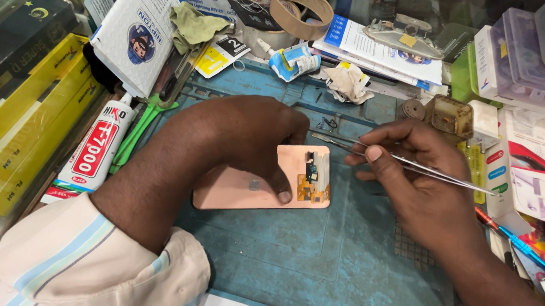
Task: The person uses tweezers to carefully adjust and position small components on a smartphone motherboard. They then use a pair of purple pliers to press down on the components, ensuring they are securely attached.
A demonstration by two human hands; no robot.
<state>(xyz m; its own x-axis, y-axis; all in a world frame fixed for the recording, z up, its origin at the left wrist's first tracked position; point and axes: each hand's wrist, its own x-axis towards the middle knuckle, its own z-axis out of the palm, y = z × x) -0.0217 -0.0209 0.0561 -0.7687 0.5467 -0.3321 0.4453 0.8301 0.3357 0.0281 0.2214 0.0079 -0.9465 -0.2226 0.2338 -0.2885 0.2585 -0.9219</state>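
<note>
A pink phone body [239, 194] lies face down on the blue work mat [341, 267], its right end opened to show a small gold circuit board [313, 179]. My left hand [247, 135] presses down on the phone, the thumb resting on its back near the board. My right hand [410, 171] pinches a pair of thin metal tweezers [425, 167], held nearly level. Their tips point left and hover just above the phone's far edge, close to my left fingertips.
A white glue tube with a red label [96, 151] and green-handled tools [143, 125] lie left of the mat. Boxes, a tape roll [298, 9], rags and plastic cases crowd the back and right. Yellow packets are stacked at the left. Pens [513, 241] lie at the right.
</note>
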